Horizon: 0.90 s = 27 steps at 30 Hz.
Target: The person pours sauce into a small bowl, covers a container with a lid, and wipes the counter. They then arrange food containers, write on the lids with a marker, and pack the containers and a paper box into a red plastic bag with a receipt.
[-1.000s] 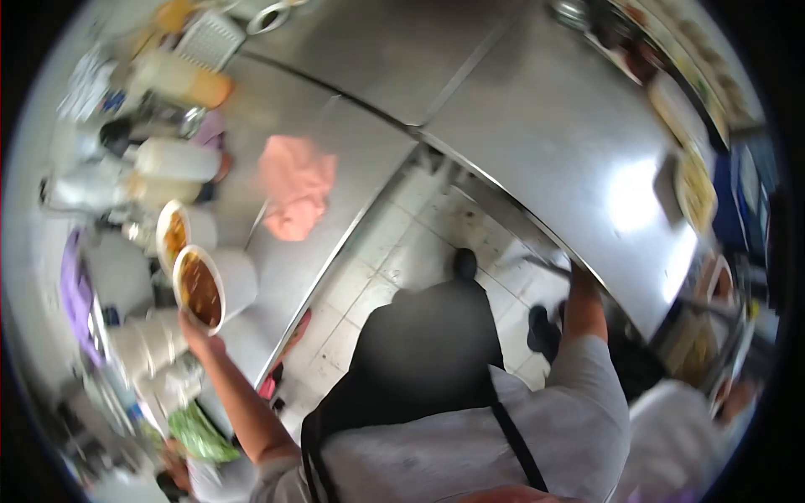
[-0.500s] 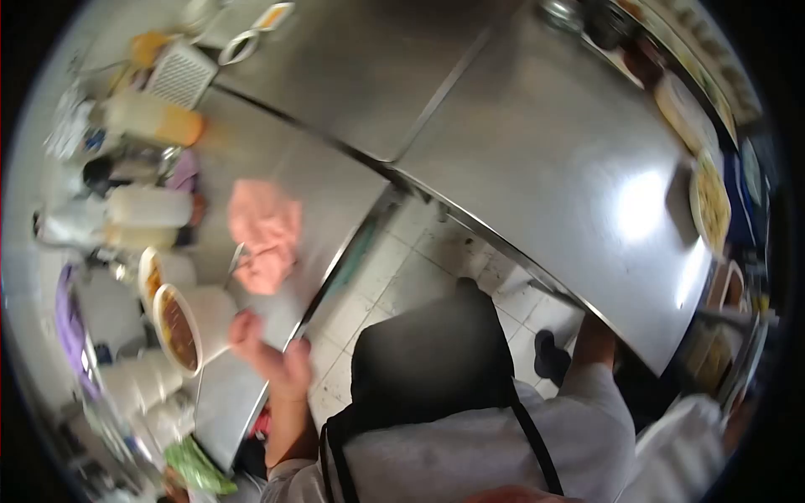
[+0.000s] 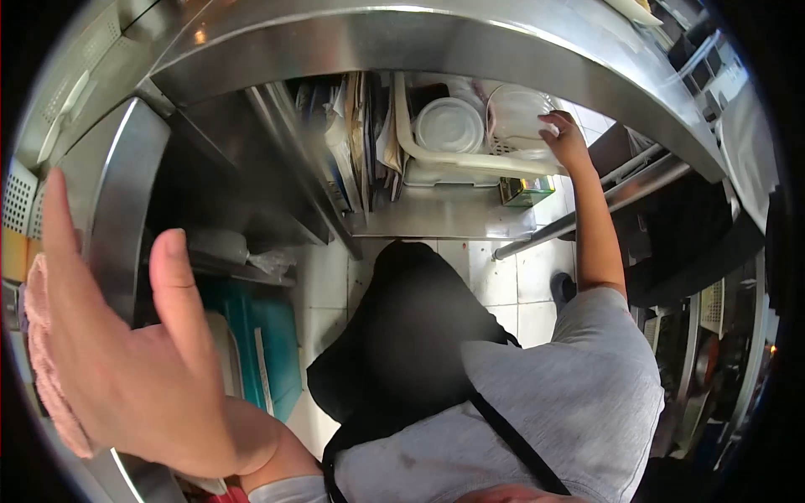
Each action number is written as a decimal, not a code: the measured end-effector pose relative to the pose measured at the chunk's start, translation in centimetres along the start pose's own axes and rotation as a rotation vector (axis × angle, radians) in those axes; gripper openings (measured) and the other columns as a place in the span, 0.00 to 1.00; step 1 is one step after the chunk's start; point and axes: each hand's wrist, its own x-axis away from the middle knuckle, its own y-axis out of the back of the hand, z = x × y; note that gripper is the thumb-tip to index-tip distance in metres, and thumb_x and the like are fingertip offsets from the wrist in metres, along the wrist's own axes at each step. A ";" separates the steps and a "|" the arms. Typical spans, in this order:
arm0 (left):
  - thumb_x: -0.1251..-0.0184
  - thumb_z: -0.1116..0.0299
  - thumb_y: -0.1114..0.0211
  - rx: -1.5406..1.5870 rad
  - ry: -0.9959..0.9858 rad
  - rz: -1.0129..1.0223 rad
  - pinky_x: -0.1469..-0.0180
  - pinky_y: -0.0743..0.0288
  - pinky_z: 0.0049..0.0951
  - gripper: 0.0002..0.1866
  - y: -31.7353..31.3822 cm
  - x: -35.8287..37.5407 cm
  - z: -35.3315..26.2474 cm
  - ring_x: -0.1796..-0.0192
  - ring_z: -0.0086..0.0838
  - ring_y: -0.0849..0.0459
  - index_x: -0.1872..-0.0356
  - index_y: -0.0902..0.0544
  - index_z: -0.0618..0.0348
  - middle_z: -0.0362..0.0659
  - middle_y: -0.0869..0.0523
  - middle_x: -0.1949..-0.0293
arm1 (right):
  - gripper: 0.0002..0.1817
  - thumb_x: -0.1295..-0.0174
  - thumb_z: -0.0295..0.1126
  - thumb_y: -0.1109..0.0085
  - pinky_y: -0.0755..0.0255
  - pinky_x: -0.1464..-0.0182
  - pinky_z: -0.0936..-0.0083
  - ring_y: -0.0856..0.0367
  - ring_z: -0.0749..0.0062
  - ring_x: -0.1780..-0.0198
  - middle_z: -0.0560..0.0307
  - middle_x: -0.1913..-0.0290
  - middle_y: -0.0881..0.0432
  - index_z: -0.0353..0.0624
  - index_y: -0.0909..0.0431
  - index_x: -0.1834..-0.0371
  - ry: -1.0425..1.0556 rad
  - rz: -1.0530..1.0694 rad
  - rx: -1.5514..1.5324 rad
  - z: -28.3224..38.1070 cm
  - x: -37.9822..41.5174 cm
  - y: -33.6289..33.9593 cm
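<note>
My left hand (image 3: 126, 352) looms large on the left, fingers stretched out and thumb spread. A pink cloth (image 3: 52, 369) shows along its outer edge, mostly hidden behind the hand. With my arm stretched forward, my right hand (image 3: 568, 141) is at the right end of a white basket (image 3: 470, 159) on a shelf below the steel table. Its thumb and fingers are apart, fingertips right at a clear round plastic container (image 3: 513, 113). A white round lidded tub (image 3: 450, 126) sits beside that container in the basket.
Papers and folders (image 3: 352, 138) stand upright left of the basket. A small green-and-yellow box (image 3: 528, 191) lies at the shelf's front. The steel table edge (image 3: 436, 46) runs above the shelf. A metal bar (image 3: 604, 205) slants on the right. Teal bins (image 3: 272, 348) stand lower left.
The view has swung from the tabletops to the shelf below one table. My right arm, partly hidden before, now reaches to the basket. My left hand now appears beside the pink cloth.
</note>
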 end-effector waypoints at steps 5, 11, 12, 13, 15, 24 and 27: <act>0.45 0.57 0.42 0.059 -0.034 -0.054 0.57 0.28 0.29 0.22 -1.1 -0.2 0.4 0.57 0.33 0.22 0.47 0.30 0.45 0.45 0.23 0.56 | 0.13 0.52 0.37 0.42 0.32 0.61 0.72 0.25 0.61 0.64 0.47 0.64 0.23 0.40 0.24 0.66 -0.192 0.110 0.109 -1.1 -1.7 0.6; 0.45 0.58 0.42 0.066 -0.054 -0.112 0.61 0.28 0.27 0.21 -1.8 -0.6 0.1 0.62 0.32 0.21 0.48 0.29 0.45 0.45 0.21 0.60 | 0.10 0.47 0.31 0.51 0.33 0.59 0.71 0.25 0.62 0.64 0.48 0.67 0.22 0.36 0.25 0.66 0.390 -0.356 0.513 -3.2 -9.7 0.4; 0.45 0.57 0.42 0.047 -0.034 -0.119 0.62 0.28 0.27 0.20 -2.0 -0.5 0.0 0.64 0.31 0.21 0.49 0.28 0.45 0.44 0.20 0.62 | 0.10 0.47 0.31 0.51 0.33 0.59 0.71 0.25 0.62 0.64 0.48 0.67 0.22 0.36 0.25 0.66 0.288 -0.297 0.494 -3.0 -10.4 -0.1; 0.46 0.57 0.41 0.027 -0.013 -0.125 0.63 0.28 0.26 0.20 -2.1 -0.4 -0.2 0.65 0.30 0.21 0.50 0.27 0.46 0.43 0.20 0.63 | 0.10 0.47 0.31 0.51 0.33 0.59 0.70 0.25 0.62 0.64 0.48 0.67 0.22 0.36 0.25 0.66 0.195 -0.229 0.476 -2.9 -11.0 -0.8; 0.46 0.55 0.41 -0.131 0.008 -0.112 0.66 0.27 0.24 0.19 -1.9 -0.3 -0.4 0.67 0.27 0.20 0.54 0.24 0.47 0.41 0.19 0.66 | 0.11 0.47 0.31 0.51 0.33 0.59 0.70 0.25 0.61 0.64 0.48 0.66 0.23 0.36 0.25 0.66 0.075 -0.143 0.464 -2.7 -11.9 -1.7; 0.46 0.54 0.40 -0.168 0.074 -0.101 0.67 0.26 0.17 0.17 -2.0 -0.1 -0.7 0.69 0.23 0.18 0.62 0.21 0.55 0.38 0.17 0.67 | 0.12 0.46 0.32 0.53 0.34 0.58 0.70 0.26 0.61 0.62 0.48 0.65 0.23 0.37 0.26 0.64 -0.037 0.005 0.473 -5.7 -14.7 -2.0; 0.46 0.58 0.40 -0.169 0.107 -0.103 0.64 0.26 0.16 0.15 -2.4 0.1 -0.6 0.64 0.22 0.18 0.62 0.21 0.56 0.40 0.18 0.65 | 0.12 0.46 0.32 0.53 0.34 0.57 0.70 0.26 0.60 0.62 0.47 0.64 0.23 0.37 0.26 0.64 -0.049 0.030 0.480 -6.8 -15.8 -3.0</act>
